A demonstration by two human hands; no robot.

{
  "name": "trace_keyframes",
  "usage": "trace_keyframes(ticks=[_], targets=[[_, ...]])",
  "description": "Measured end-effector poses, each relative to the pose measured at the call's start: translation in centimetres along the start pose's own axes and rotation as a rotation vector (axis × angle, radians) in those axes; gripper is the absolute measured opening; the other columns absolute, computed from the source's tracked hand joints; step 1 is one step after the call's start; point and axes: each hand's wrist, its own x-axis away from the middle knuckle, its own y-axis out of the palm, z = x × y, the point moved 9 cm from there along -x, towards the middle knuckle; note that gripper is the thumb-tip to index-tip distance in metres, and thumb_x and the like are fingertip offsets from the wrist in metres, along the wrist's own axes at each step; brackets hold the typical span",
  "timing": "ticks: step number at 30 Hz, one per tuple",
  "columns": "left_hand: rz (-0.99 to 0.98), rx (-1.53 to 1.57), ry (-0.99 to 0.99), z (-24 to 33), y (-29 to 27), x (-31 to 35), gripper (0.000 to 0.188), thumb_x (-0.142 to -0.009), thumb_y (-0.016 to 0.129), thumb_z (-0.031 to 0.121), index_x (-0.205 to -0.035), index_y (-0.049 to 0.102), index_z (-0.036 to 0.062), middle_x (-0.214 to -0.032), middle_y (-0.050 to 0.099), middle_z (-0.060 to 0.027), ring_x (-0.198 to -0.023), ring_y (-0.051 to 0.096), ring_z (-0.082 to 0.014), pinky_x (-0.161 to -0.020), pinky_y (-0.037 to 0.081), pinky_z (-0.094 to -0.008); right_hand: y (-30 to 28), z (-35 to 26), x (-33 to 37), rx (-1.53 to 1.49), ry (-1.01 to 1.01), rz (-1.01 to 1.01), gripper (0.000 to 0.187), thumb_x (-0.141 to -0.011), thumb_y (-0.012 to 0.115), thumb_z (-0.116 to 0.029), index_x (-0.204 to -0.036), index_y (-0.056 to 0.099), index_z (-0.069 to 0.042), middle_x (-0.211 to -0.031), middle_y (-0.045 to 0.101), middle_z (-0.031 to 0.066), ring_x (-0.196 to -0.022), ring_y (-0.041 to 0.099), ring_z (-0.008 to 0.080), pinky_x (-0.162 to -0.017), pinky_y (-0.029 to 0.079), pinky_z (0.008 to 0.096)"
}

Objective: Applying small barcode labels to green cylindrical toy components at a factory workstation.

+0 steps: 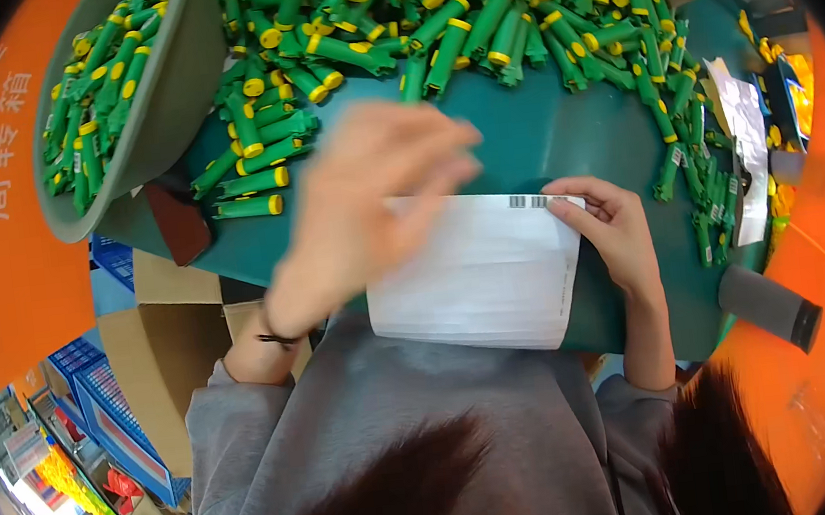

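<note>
A white sheet of barcode stickers (481, 285) lies over the near edge of the green table, a few small barcodes left along its top right. My right hand (617, 228) pinches that top right corner between thumb and fingers. Over the sheet's upper left hovers my left hand (365, 187), smeared by motion; whether anything is in its fingers does not show. Just beyond it lie green tube-shaped toys (449, 58) with yellow ends, piled across the far side of the table.
A grey-green tub (180, 101) full of the same green toys tilts at the far left. More toys with barcodes (702, 187) line the right edge, beside a crumpled silvery sheet (744, 137). A grey cylinder (770, 307) sits at the right corner. Cardboard boxes (174, 358) stand below left.
</note>
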Motion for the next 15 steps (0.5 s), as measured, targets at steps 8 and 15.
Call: trace_keyframes(ticks=[8, 15], targets=[[0.013, 0.030, 0.090, 1.8, 7.4, 2.2, 0.022, -0.080, 0.080, 0.016, -0.100, 0.075, 0.0104, -0.102, 0.068, -0.0002, -0.092, 0.062, -0.0230, -0.074, 0.049, -0.0349, -0.9, -0.8, 0.7, -0.054, -0.080, 0.048, 0.018, -0.091, 0.071, -0.003, -0.108, 0.071, 0.004, -0.096, 0.072, 0.0042, -0.085, 0.065, 0.0065, -0.075, 0.050, 0.0197], [0.063, 0.122, -0.008, 1.2, 7.5, 1.9, 0.020, -0.077, 0.081, 0.014, -0.096, 0.076, 0.0111, -0.097, 0.069, 0.0019, -0.092, 0.062, -0.0222, -0.073, 0.049, -0.0344, -0.9, -0.2, 0.4, -0.141, -0.074, 0.038, 0.018, -0.091, 0.071, -0.002, -0.108, 0.072, 0.003, -0.095, 0.072, 0.0048, -0.084, 0.065, 0.0065, -0.074, 0.050, 0.0197]])
